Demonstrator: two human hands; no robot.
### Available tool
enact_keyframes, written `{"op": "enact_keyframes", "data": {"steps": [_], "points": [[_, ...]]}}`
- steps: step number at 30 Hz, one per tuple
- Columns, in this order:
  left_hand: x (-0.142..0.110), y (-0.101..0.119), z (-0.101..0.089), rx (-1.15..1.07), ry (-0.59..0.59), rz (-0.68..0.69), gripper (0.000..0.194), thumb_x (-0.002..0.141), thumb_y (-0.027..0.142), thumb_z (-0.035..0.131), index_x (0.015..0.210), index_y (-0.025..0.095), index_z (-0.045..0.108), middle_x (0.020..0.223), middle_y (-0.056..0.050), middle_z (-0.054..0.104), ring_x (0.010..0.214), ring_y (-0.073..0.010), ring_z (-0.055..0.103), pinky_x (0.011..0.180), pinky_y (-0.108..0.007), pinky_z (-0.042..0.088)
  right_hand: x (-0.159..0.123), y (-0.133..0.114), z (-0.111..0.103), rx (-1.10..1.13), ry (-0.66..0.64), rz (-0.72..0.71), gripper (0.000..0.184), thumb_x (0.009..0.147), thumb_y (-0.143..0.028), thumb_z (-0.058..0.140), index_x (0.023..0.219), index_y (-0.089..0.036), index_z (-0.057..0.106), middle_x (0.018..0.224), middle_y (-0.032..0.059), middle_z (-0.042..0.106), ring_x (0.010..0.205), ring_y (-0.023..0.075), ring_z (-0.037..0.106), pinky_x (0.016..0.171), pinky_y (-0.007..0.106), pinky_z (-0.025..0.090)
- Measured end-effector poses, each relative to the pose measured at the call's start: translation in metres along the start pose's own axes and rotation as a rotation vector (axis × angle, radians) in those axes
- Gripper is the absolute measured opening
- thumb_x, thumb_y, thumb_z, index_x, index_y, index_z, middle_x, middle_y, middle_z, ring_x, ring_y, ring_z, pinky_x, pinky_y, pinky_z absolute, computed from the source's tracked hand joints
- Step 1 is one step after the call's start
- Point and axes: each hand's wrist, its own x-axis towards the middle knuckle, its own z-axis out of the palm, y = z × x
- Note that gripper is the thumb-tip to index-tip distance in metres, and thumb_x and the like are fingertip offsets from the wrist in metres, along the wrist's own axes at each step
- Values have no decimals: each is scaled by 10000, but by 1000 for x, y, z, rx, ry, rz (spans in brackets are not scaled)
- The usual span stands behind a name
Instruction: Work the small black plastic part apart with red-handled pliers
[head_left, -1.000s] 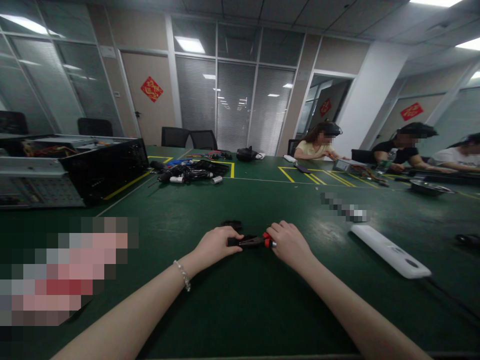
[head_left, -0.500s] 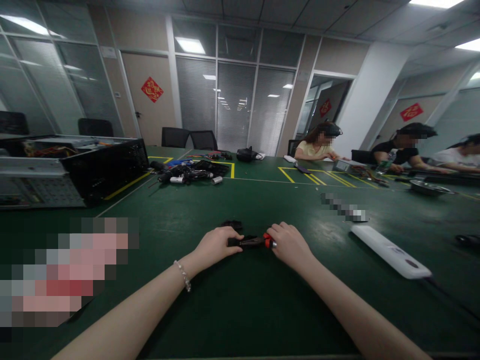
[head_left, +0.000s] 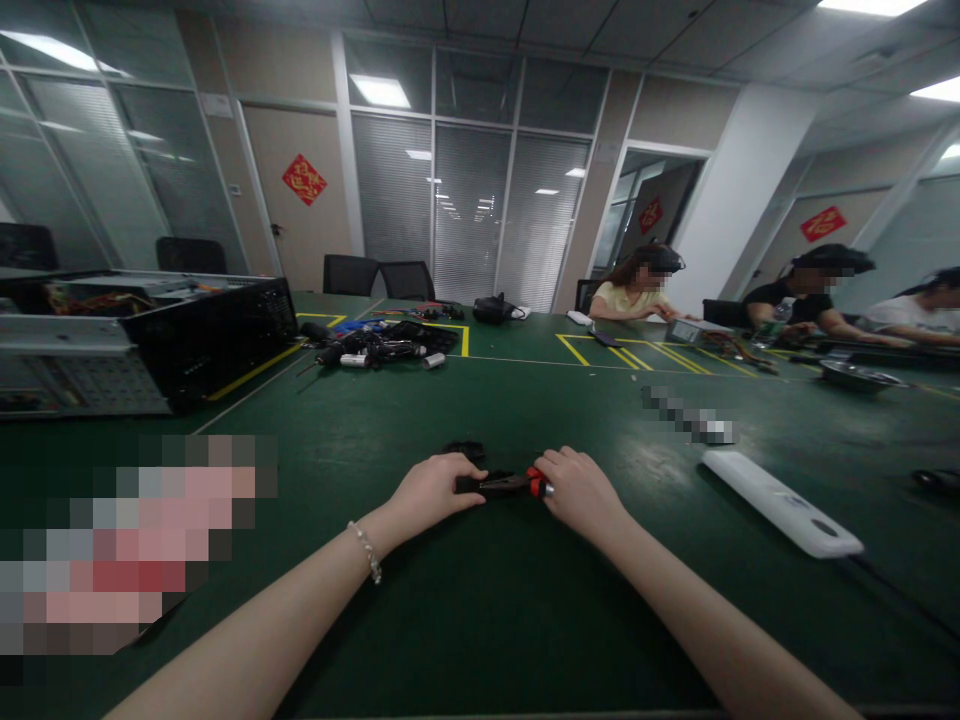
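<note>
My right hand [head_left: 581, 490] is closed around the red handles of a pair of pliers [head_left: 514, 484], whose dark jaws point left. My left hand [head_left: 435, 490] pinches a small black piece [head_left: 466, 485] between thumb and fingers, right at the tips of the jaws. Whether the jaws grip that piece is too small to tell. Just behind my left fingers lies another small black object [head_left: 463, 449] on the green tabletop [head_left: 495, 610].
At the left stands an open black computer case [head_left: 217, 335]. A heap of black cables [head_left: 390, 340] lies beyond my hands. To the right are a white power strip [head_left: 780, 503], a metal bowl [head_left: 859, 375] and several seated people. Pixelated patches hide items at left and right.
Almost nothing differs. Both hands keep their hold in the same place, with only a very slight shift of the right hand and the pliers.
</note>
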Motion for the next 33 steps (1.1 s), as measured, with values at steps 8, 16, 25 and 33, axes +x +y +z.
{"op": "enact_keyframes", "data": {"steps": [8,16,25,33], "points": [[0,0,0,2,-3,10,353,735,409,553,1061,271,553,1001,4,582,872,-181,529,717,-281,405,-1,-1,-2,-20,37,-25,257,678,-164,520,928,-179,576,923,55,583,812,184,472,686,283,345],[0,1,0,19,2,-4,335,733,386,561,1046,268,563,997,3,588,875,-183,534,721,-277,404,-1,-1,-2,-72,60,-35,244,704,-152,491,935,-178,569,921,68,579,833,197,467,708,302,334],[0,0,1,7,12,17,338,733,402,556,1045,270,562,997,2,588,873,-186,534,715,-281,407,-1,-1,-1,-17,17,-12,246,688,-162,508,923,-183,579,905,54,584,805,183,473,676,281,345],[0,-2,3,-2,16,16,340,732,403,558,1045,270,561,999,3,587,870,-187,531,708,-283,406,-2,-2,-5,-73,61,-36,247,711,-138,472,933,-175,573,930,68,580,830,199,465,698,304,334]]}}
